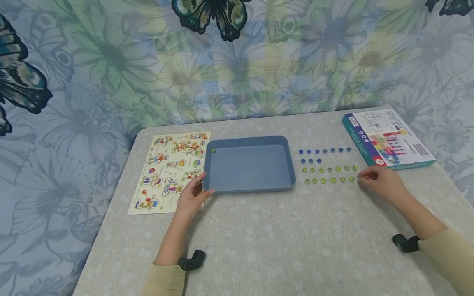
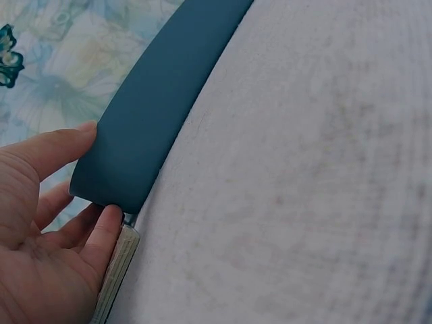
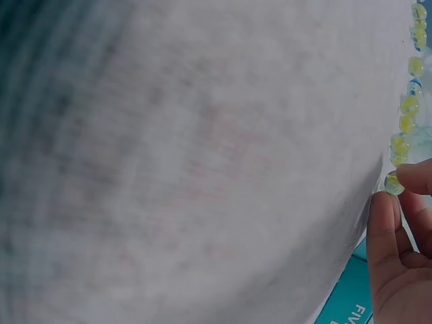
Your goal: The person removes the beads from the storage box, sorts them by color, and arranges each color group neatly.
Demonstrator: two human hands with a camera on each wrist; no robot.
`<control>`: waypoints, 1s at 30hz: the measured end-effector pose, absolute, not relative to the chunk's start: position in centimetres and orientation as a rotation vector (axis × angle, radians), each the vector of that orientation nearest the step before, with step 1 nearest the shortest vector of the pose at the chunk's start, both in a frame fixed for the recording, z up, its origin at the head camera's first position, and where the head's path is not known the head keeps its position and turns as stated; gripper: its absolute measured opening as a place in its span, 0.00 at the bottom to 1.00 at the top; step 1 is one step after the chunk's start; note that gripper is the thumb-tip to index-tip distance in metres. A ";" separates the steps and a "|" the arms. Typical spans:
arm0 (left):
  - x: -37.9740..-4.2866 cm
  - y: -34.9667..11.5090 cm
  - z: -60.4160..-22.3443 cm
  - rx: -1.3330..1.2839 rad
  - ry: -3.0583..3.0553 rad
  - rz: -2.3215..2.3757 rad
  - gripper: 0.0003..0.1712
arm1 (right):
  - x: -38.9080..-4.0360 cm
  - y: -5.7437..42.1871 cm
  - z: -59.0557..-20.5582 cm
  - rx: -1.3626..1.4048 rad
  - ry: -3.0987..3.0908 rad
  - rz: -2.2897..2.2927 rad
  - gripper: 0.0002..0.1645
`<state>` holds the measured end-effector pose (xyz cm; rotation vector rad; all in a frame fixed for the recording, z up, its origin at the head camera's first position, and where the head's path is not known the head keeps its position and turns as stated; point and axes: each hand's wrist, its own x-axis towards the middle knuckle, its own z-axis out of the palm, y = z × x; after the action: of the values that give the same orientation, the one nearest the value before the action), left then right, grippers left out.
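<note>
My left hand (image 1: 190, 200) grips a blue-grey tray (image 1: 252, 190) at its near left corner. In the left wrist view the thumb lies on the tray's outer wall (image 2: 135, 128) and fingers are at its corner. A single green marble (image 1: 213, 151) sits inside the tray, by the far left corner. Over on the right, my right hand (image 1: 383, 185) pinches a yellow-green glass marble (image 3: 393, 183) between thumb and fingertips, at the right end of the nearest row. Two rows of yellow-green marbles (image 1: 333, 180) and two rows of blue marbles (image 1: 325, 151) lie right of the tray.
A cream puzzle board (image 1: 142, 189) with cartoon figures lies left of the tray, partly behind my left hand. The teal and white box (image 1: 403, 144) rests at the back right, just beyond my right hand. A floral patterned wall hanging (image 1: 240, 78) stands behind the table (image 1: 277, 242).
</note>
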<state>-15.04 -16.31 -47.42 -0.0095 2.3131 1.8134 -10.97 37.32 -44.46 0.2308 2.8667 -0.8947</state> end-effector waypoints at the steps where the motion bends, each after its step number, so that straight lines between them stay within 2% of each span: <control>1: -15.0 -16.3 -47.4 -0.008 2.310 1.814 0.39 | -11.0 37.3 -44.5 0.236 2.866 -0.894 0.20; 17: -13.9 -15.5 -43.9 -0.035 2.301 1.770 0.38 | -11.3 37.2 -44.9 0.220 2.878 -0.888 0.20; 22: -14.3 -15.7 -44.9 -0.037 2.301 1.778 0.38 | -11.2 37.0 -44.6 0.223 2.868 -0.875 0.22; 30: -15.1 -16.3 -47.1 -0.006 2.317 1.798 0.39 | -11.1 37.0 -42.6 0.139 2.816 -0.799 0.31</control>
<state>-15.05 -16.35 -47.15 -0.0057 2.3171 1.7980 -11.14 37.01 -42.56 0.1385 2.8159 -0.7985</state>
